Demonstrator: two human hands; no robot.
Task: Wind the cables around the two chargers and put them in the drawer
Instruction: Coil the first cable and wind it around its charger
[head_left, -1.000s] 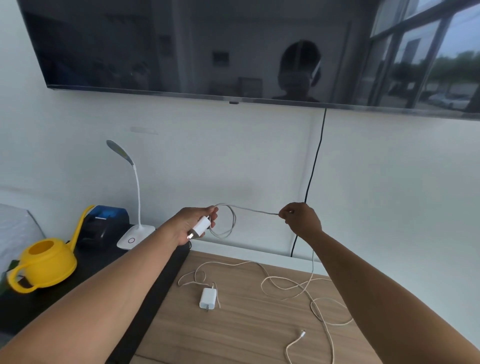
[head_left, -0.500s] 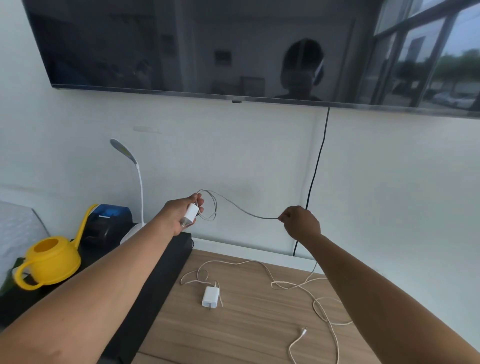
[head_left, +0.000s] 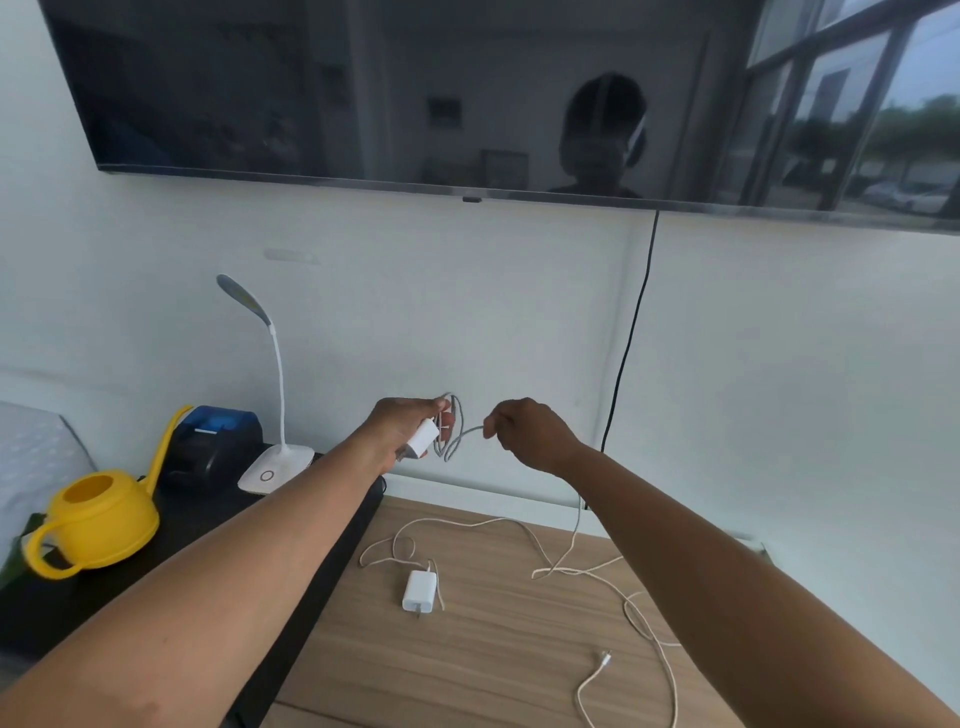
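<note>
Head view: your left hand (head_left: 402, 431) grips the first charger (head_left: 422, 437), your right hand (head_left: 524, 431) pinching its cable (head_left: 460, 441) mid-wind; the second charger (head_left: 418, 591) lies unwound on the table (head_left: 467, 675) below. No drawer shows.

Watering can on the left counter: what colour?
Yellow all over; the watering can shows clearly in the head view.

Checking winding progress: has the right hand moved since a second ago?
Yes. The right hand has moved left, away from the black wall cable, closing on the left hand holding the charger.
</note>
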